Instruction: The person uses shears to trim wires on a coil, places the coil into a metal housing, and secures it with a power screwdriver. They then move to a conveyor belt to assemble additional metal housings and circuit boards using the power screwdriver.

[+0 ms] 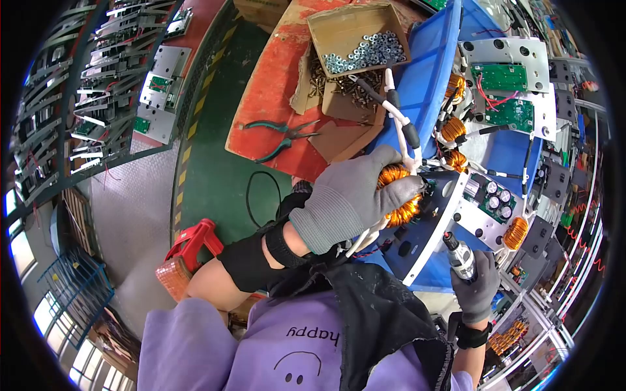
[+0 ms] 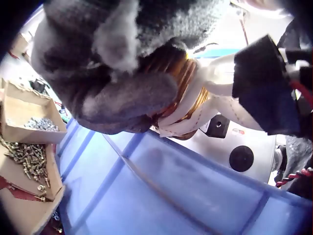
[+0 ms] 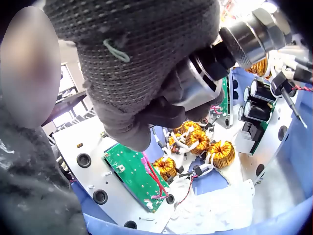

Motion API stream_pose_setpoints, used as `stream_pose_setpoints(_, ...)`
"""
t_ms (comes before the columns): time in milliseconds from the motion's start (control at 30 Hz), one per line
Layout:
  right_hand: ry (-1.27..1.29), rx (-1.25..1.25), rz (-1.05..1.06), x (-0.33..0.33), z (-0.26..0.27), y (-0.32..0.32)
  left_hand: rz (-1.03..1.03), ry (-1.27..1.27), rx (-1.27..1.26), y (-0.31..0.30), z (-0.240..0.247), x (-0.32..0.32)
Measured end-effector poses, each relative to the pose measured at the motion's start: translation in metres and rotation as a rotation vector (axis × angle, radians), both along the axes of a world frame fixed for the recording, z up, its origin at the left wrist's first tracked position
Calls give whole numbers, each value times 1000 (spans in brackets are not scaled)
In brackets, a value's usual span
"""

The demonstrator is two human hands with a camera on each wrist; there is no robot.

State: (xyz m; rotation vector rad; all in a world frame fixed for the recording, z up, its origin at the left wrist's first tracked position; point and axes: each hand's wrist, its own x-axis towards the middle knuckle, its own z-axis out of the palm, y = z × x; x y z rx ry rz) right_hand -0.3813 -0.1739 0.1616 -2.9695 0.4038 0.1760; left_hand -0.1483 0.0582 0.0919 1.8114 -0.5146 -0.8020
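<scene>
Grey-gloved left hand (image 1: 345, 195) at the left edge of the white plate (image 1: 435, 236). Its fingers (image 1: 399, 188) curled tightly around a copper coil (image 1: 404, 212), thumb over the top, the coil fully inside the grip. Coil held against the left edge of the white plate, with white sleeved wires (image 1: 399, 116) going up from it, away from the plate. Same grip seen from the left wrist: gloved fingers (image 2: 127, 98) closed over the coil (image 2: 183, 81), the plate (image 2: 261, 144) just behind it.

Gloved right hand (image 1: 479, 290) at the near edge of the white plate. Fingers (image 3: 127, 122) wrapped firmly around the body of an electric screwdriver (image 1: 460, 255), with no gap in the grip. Tip directed toward the plate; not possible to tell whether touching it or not.

On the white plate, right of the coil: a small board with black capacitors (image 1: 495, 197). Beyond the plate: more orange coils (image 1: 454, 128), then green boards (image 1: 501, 77) farther beyond. Under the plate: a blue crate (image 1: 427, 65). Left of the plate, on the red tabletop (image 1: 267, 98): a cardboard box (image 1: 345, 23) with silver nuts, loose screws (image 1: 355, 88) and pliers (image 1: 280, 137).
</scene>
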Motion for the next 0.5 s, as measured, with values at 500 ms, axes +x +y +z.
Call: stream_pose_setpoints(500, -18, -13, 5, 11, 3, -1, -9, 46, -10, 0, 4, -1)
